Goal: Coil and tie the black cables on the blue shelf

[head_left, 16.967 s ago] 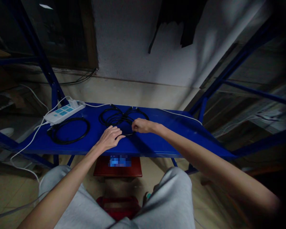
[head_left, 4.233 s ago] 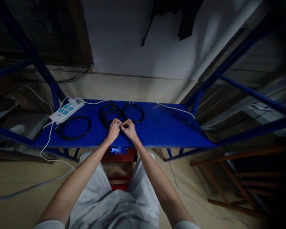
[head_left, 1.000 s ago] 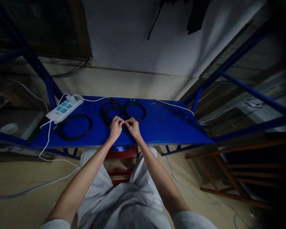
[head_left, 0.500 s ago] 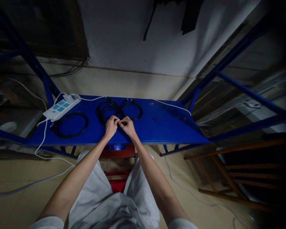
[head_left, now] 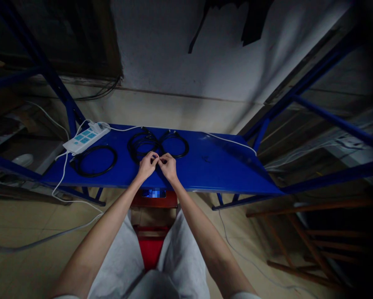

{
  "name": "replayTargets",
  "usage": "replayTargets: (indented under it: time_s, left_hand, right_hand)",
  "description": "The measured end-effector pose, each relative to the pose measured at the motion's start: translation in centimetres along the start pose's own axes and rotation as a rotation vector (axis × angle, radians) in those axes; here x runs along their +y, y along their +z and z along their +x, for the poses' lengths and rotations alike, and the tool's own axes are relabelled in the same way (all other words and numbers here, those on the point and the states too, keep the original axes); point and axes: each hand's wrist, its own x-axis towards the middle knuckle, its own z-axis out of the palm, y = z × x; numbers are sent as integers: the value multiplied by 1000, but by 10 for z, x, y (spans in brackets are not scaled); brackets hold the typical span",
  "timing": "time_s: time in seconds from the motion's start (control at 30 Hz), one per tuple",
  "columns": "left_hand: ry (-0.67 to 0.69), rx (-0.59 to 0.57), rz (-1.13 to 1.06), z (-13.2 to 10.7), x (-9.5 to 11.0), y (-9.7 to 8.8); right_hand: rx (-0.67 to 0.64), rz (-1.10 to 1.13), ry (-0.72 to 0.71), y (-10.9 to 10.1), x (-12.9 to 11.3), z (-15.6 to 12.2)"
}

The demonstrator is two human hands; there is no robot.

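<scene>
My left hand (head_left: pixel 147 165) and my right hand (head_left: pixel 168 165) meet at the middle of the blue shelf (head_left: pixel 224 170), fingertips pinched together on a black cable end. Just behind them lie two black cable coils, one (head_left: pixel 140 144) at the left and one (head_left: pixel 175 143) at the right, joined where my fingers work. What exactly sits between my fingertips is too small to make out beyond the dark cable.
A third black coil (head_left: pixel 96 160) lies at the shelf's left, beside a white power strip (head_left: pixel 86 138) with its white cord trailing to the floor. A thin white wire (head_left: pixel 230 141) crosses the back right. Blue rack posts flank the shelf; a red stool (head_left: pixel 153 199) stands below.
Over the last second my hands stayed pinched together on the cable at the same spot; only the view shifted slightly. Much earlier they were apart, flat on the coil.
</scene>
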Motion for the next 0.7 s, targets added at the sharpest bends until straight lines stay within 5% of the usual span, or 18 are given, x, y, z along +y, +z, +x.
replayTargets:
  time_s: [0.7]
  left_hand:
    - [56, -25, 117, 0, -5, 4]
  right_hand:
    - [107, 147, -33, -7, -9, -2]
